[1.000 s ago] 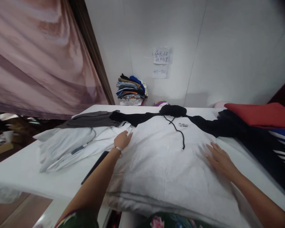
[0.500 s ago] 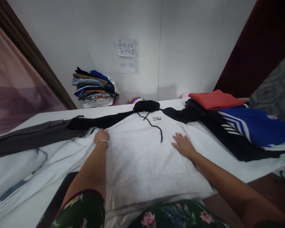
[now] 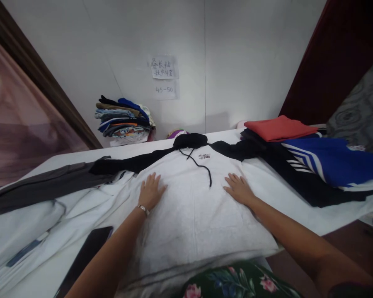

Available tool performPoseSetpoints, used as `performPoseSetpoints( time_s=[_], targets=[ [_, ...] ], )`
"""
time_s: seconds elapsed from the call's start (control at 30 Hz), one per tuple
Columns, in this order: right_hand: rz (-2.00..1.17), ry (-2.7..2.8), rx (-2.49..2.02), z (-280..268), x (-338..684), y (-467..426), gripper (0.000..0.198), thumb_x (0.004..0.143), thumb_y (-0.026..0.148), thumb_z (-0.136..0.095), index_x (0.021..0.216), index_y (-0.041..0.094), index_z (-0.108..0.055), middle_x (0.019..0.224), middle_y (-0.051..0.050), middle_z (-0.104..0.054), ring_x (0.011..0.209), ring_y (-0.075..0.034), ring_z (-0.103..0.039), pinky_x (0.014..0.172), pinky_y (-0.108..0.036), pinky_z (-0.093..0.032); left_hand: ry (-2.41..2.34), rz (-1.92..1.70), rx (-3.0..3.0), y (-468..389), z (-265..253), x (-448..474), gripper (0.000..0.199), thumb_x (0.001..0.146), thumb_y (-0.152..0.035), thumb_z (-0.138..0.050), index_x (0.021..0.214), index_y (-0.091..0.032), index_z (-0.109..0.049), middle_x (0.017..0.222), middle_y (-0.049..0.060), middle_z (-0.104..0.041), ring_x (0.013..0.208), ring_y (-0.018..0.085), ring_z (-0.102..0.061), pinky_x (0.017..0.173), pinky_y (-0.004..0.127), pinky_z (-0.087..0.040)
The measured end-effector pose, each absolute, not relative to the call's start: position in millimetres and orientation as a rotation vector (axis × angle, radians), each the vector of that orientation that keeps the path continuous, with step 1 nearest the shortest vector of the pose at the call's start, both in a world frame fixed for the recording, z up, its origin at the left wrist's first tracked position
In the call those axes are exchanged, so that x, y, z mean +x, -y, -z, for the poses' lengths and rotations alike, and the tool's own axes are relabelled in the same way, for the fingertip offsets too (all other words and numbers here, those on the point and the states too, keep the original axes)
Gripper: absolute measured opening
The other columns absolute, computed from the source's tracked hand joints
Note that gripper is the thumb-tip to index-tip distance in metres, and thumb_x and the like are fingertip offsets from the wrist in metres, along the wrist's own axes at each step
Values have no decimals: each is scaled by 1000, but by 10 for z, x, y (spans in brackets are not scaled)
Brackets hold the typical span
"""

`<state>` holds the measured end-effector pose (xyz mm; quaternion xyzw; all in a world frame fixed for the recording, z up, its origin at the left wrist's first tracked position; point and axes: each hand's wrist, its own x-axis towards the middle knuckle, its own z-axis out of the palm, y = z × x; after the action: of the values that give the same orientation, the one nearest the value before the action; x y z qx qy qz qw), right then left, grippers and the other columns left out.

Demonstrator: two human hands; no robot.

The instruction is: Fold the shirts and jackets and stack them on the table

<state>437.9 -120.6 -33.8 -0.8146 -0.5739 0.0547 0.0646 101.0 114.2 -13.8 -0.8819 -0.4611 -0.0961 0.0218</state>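
Observation:
A white hoodie (image 3: 186, 211) with black sleeves, a black hood (image 3: 190, 140) and a black drawstring (image 3: 202, 167) lies spread front-up on the table. Small dark print shows on its chest. My left hand (image 3: 151, 192), with a bracelet at the wrist, rests flat on the left side of the body, fingers spread. On the opposite side my right hand (image 3: 238, 188) lies flat with its fingers apart. Both palms press on the cloth and grip nothing. The black sleeves reach out to either side; the right one runs up to a pile of clothes.
Red (image 3: 282, 128), blue (image 3: 335, 161) and black garments are piled at the right. A folded stack of clothes (image 3: 126, 120) stands at the back left. Grey trousers (image 3: 49, 182) and white garments (image 3: 77, 211) cover the left side. Paper notes (image 3: 165, 78) hang on the wall.
My left hand has let go of the hoodie's left edge and moved inward onto its front, now flat with spread fingers. My right hand has stayed in place.

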Motion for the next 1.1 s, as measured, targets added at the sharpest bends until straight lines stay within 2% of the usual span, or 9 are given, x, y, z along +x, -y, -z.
performPoseSetpoints(
  time_s=[0.17,0.33,0.47,0.57,0.63,0.7,0.9,1.1],
  targets=[
    [-178,1725,-2452,339,4373,1377,58,94,50,-30,143,20,-38,154,-10,-24,142,-27,-17,113,-51,-13,1479,-19,-2864,-984,267,1049,61,93,-50,-29,144,-18,-34,154,10,-23,143,27,-18,113,51,-17],
    [-197,1681,-2407,337,4360,1529,58,94,51,-30,143,20,-38,154,-9,-24,143,-26,-16,113,-51,-12,1489,-14,-2859,-1030,204,1028,60,93,-49,-31,144,-19,-35,154,10,-24,143,26,-18,113,49,-17],
    [-268,1631,-2339,367,4384,1508,57,91,49,-38,140,20,-43,153,-10,-26,143,-26,-16,113,-52,-11,1534,20,-2812,-860,140,1126,60,92,-48,-33,144,-17,-36,154,12,-24,142,28,-18,111,54,-19],
    [-246,1537,-2237,404,4533,1448,50,88,44,-47,131,21,-54,146,-10,-40,138,-26,-30,112,-49,-22,1306,55,-2890,-588,181,1248,60,91,-49,-35,144,-19,-37,154,11,-22,143,28,-17,112,55,-16],
    [-104,1463,-2206,389,4728,1372,44,87,37,-48,126,20,-58,139,-10,-50,131,-23,-43,107,-42,-35,1160,16,-2963,-420,238,1311,62,91,-52,-35,144,-19,-36,154,11,-22,143,28,-17,112,54,-15],
    [56,1404,-2218,323,4984,1256,42,88,31,-44,126,20,-59,135,-9,-55,126,-21,-49,103,-39,-41,1119,-23,-2985,-313,284,1346,65,90,-54,-34,145,-19,-34,154,11,-22,143,28,-17,112,54,-16],
    [260,1292,-2358,20,5693,773,45,87,18,-38,130,13,-53,140,-13,-48,134,-27,-35,107,-45,-33,1131,-99,-2948,-293,280,1345,65,91,-54,-30,146,-19,-31,155,9,-20,143,27,-14,113,53,-14],
    [304,1265,-2500,-72,6001,434,51,83,10,-39,133,14,-48,144,-15,-42,138,-28,-25,109,-49,-22,1134,-95,-2958,-281,260,1334,67,91,-57,-29,146,-19,-32,154,9,-20,143,27,-14,113,54,-14]
  ],
)
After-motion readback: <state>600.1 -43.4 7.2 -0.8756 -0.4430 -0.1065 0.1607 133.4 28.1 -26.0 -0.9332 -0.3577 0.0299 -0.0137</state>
